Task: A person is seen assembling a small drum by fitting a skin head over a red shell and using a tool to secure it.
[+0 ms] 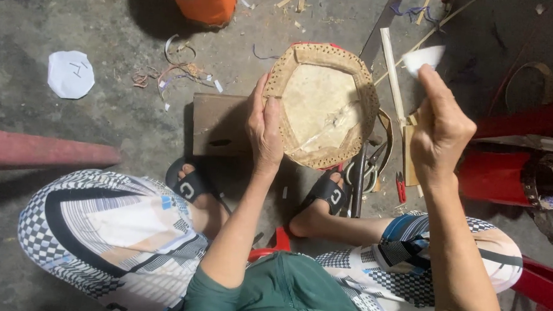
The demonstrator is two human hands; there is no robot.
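A bare concrete floor (123, 111) is being seen from above, with the seated person's patterned trousers (109, 223) and black sandals (191, 184) filling the lower part of the view. At the left edge a long reddish bar (40, 149) is lying across the floor. At the right a red cylinder (496, 176) is lying on its side, and the base of an orange bucket (210, 3) is showing at the top.

In the middle, a round drum-like frame (323, 105) with a pale stretched skin and a perforated woven rim is being held tilted above a brown board (219, 125). It is being gripped at its left edge by the left hand (265, 131), fingers closed over the rim. The frame is judged to be light and fairly stiff at the rim, while the skin looks thin and liable to tear, so the rim is judged the safe place for a hold.

The right hand (439, 128) is being raised to the right of the frame, with a small white scrap (425, 57) pinched between its fingertips.

Beside the frame, a pale wooden stick (392, 73) and scissors (366, 169) are lying near the right foot. A white paper disc (71, 74) with a handwritten mark is lying well apart at the upper left, and thin shavings (177, 70) are scattered nearby.
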